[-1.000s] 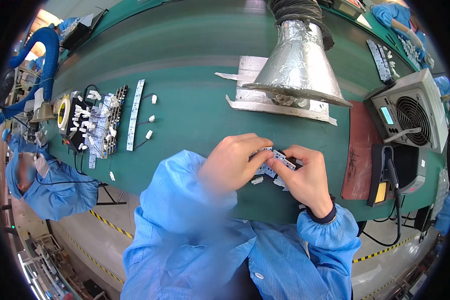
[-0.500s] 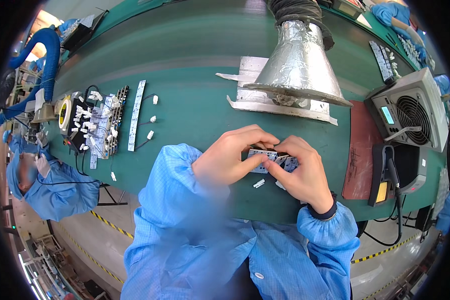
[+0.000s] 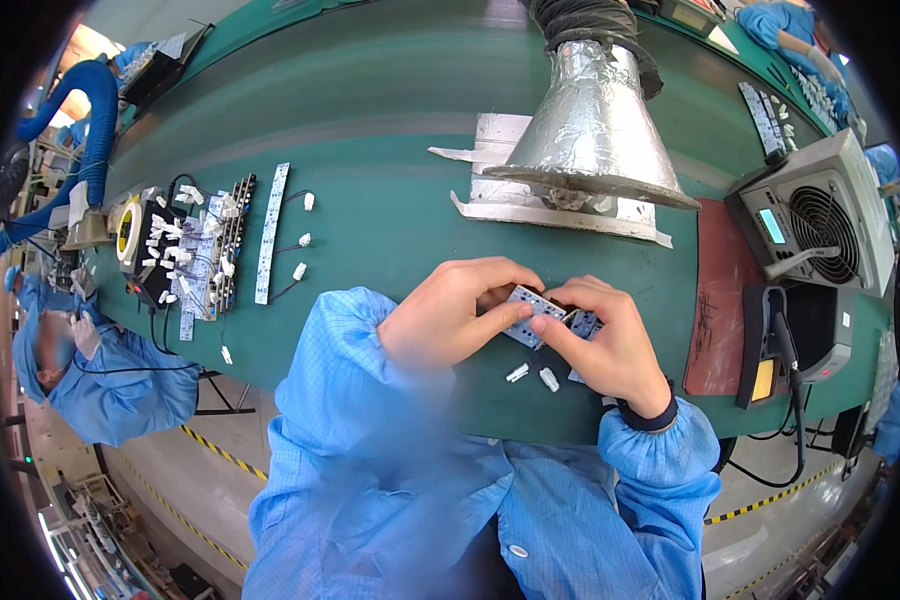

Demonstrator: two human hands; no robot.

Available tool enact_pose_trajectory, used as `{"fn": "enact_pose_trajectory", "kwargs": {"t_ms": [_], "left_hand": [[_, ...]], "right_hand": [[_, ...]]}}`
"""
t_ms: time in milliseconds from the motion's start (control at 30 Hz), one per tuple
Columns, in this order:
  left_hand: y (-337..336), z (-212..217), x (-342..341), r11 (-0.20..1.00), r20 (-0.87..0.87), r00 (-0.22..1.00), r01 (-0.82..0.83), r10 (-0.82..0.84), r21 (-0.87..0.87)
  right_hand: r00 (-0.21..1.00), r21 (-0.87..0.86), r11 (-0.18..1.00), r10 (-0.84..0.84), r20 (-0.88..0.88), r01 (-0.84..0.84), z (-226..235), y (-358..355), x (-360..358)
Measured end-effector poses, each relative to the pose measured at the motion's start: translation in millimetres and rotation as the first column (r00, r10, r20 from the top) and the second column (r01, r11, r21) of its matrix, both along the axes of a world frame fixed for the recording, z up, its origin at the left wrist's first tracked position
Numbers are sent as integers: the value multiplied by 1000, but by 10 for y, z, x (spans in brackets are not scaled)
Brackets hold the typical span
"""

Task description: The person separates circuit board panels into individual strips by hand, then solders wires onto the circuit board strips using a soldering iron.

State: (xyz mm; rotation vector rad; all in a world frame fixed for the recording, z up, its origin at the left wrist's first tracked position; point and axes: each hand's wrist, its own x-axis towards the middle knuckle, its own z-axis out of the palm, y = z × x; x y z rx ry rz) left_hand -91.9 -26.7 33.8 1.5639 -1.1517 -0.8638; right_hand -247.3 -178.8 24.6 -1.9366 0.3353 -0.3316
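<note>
Small flat pale-blue, dark-dotted circuit boards (image 3: 530,311) pinched between left grip (image 3: 448,316) and right grip (image 3: 613,342). Likely light, stiff, brittle; best taken by edges, clear of white plastic connectors (image 3: 549,379) just nearside.

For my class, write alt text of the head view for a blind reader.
A bare left hand and right hand hold circuit board pieces over a green table. Two white connectors lie just below in the picture; a silver cone hood is beyond, and a long board strip lies to the left.
</note>
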Motion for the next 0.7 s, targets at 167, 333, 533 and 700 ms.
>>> {"fn": "enact_pose_trajectory", "kwargs": {"t_ms": [167, 333, 533, 700], "left_hand": [[5, -20, -6, 1000, 26, 1000, -17, 17, 15], [-30, -27, -127, 995, 150, 985, -94, 90, 21], [-44, -18, -291, 972, 224, 946, -232, 235, -37], [-80, 7, -283, 952, 146, 943, -306, 300, 23]], "right_hand": [[1000, -35, 999, 6, 14, -5, -1, 20, 28], [997, -155, 985, -73, 31, 76, 17, 93, 26], [981, -97, 977, -193, -29, 189, 61, 164, -10], [973, -82, 972, -227, -50, 222, 38, 154, -21]]}}
